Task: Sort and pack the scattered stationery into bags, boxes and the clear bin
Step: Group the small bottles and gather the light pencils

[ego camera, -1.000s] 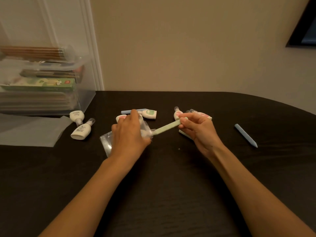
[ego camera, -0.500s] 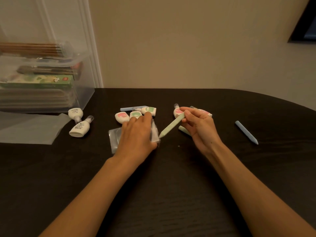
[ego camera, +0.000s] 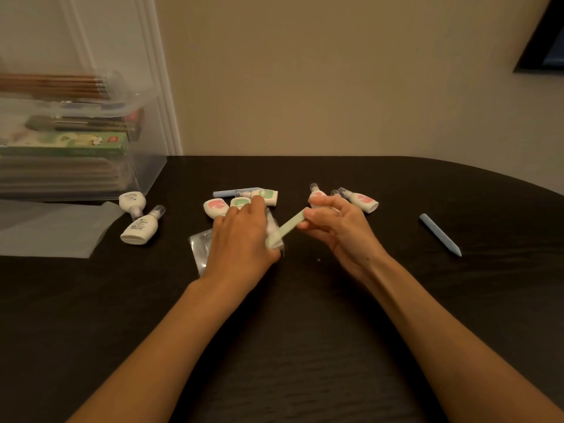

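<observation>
My right hand [ego camera: 341, 233] pinches the upper end of the pale green stick [ego camera: 288, 228] between thumb and fingertips. The stick slants down to my left, and its lower end sits at the mouth of the small clear bag [ego camera: 200, 245]. My left hand [ego camera: 241, 239] lies over that bag on the dark table [ego camera: 305, 331], fingers curled on the film near the opening. How wide the mouth gapes I cannot tell, as my own hand hides it.

The stick looks light, stiff and smooth, so I judge a grip at the far end steers it well enough. The bag is the awkward part: thin, limp and slippery, likely to collapse or slide unless I keep it pinned and hold one lip up.

I cannot see anything else inside the bag. Two blue sticks are loose, one well off to my right [ego camera: 439, 235] and one beyond my left hand [ego camera: 232, 192]. Small white bottles with clear caps also lie about, some with pink or green labels [ego camera: 216, 207] and two plain-backed ones [ego camera: 139, 228] near the clear bin [ego camera: 146, 166]. The bin holds a green box [ego camera: 67, 145] and flat stacked packs, with brown pencils [ego camera: 55, 85] on top. A flat clear sleeve [ego camera: 55, 230] lies in front of it.
</observation>
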A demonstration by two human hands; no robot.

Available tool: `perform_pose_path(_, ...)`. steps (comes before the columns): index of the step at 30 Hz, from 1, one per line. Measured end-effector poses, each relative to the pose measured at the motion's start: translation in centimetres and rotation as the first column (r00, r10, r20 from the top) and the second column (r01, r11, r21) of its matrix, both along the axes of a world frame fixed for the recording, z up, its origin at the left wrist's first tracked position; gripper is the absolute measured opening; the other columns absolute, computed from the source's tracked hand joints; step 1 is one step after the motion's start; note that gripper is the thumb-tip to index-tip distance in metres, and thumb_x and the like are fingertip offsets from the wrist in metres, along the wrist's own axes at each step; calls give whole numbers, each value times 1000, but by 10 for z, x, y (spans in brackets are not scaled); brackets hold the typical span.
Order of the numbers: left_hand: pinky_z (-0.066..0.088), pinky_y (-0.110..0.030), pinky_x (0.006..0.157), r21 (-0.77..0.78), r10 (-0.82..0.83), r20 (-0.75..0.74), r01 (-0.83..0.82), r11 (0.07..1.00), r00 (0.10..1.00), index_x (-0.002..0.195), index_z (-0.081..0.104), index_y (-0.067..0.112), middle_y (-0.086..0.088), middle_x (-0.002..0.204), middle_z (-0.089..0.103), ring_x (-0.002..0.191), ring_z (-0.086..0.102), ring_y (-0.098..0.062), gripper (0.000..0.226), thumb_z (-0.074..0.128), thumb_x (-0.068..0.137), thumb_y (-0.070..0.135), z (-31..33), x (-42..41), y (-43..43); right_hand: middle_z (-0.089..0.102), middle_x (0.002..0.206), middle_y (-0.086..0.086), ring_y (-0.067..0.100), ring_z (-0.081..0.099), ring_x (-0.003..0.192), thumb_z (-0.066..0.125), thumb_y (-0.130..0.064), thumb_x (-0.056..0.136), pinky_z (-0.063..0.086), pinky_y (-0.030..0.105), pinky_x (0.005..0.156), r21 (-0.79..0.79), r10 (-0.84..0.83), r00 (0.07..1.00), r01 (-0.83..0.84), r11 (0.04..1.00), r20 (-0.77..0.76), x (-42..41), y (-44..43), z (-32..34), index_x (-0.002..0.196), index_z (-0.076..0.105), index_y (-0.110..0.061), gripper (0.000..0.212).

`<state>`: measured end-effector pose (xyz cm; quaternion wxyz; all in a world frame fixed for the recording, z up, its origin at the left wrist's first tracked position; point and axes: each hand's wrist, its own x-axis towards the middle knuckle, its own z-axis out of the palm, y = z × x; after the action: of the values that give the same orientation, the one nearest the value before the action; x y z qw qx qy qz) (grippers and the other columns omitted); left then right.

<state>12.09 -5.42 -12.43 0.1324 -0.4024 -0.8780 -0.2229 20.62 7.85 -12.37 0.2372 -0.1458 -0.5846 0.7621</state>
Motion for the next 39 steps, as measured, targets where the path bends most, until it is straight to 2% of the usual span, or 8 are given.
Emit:
perform_pose_path(5, 33, -30, 82, 43, 43, 62, -46, 998, 997, 112, 42, 19, 1, 106, 51, 94, 45, -16, 53, 75, 72, 31, 1, -2, -3, 72, 76, -6, 7, 67, 79, 65, -6, 80, 54, 18, 70, 258, 70, 975, -124, 958, 211, 1, -7, -2, 63, 72, -22, 25)
perform_pose_path(13, 36, -30, 79, 101, -29, 96, 19, 995, 995, 106, 43, 20, 0, 104, 54, 94, 47, -16, 48, 75, 72, 30, 2, 2, 0, 62, 98, -4, 9, 59, 96, 43, 12, 83, 51, 18, 77, 387, 163, 935, -284, 877, 316, 6, -2, 6, 73, 75, -28, 52)
perform_pose_path(16, 38, -34, 85, 48, -67, 65, 64, 997, 996, 112, 43, 18, -2, 110, 56, 102, 50, -21, 50, 73, 74, 28, 0, 9, 4, 64, 96, -8, 6, 57, 91, 48, 4, 86, 48, 13, 73, 536, -139, 935, -62, 842, 327, 9, 13, 6, 76, 71, -28, 41)
perform_pose_path(20, 35, -33, 91, -20, -87, 69, 89, 996, 994, 118, 39, 21, -1, 119, 53, 110, 47, -20, 57, 73, 74, 32, -3, 17, 8, 62, 101, -2, 6, 53, 87, 65, -21, 84, 44, 17, 66, 874, -574, 748, -19, 485, 335, 14, 38, -7, 93, 71, -16, 11)
perform_pose_path(24, 36, -33, 89, -42, -116, 85, 120, 992, 990, 115, 40, 22, -1, 116, 54, 108, 47, -19, 54, 73, 73, 34, -4, 23, 12, 64, 91, 2, 12, 57, 86, 68, -31, 82, 51, 30, 73, 846, -580, 661, -162, 509, 476, 12, 37, -12, 72, 66, -19, 16)
perform_pose_path(27, 33, -30, 85, -21, -120, 55, 122, 992, 991, 114, 42, 19, -1, 115, 52, 105, 46, -19, 51, 71, 74, 33, -7, 26, 17, 62, 77, -3, 9, 56, 72, 67, -25, 83, 47, 24, 62, 738, -501, 731, -5, 675, 463, 13, 31, -5, 66, 62, -21, 18)
perform_pose_path(31, 31, -29, 89, -21, -117, 28, 118, 993, 993, 120, 42, 18, -1, 120, 50, 110, 44, -19, 55, 70, 76, 34, -12, 24, 20, 67, 67, -3, 6, 60, 68, 65, -21, 84, 51, 23, 64, 202, -302, 904, 249, 947, 302, 17, 24, 6, 88, 64, -12, 10)
perform_pose_path(39, 32, -27, 88, 20, -145, 52, 144, 989, 988, 120, 45, 17, -1, 119, 47, 110, 43, -17, 57, 72, 73, 35, -13, 20, 17, 60, 91, 7, 7, 63, 56, 57, -5, 89, 50, 15, 50, 21, -400, 906, 401, 916, 140, 13, 19, 5, 114, 37, -22, 37)
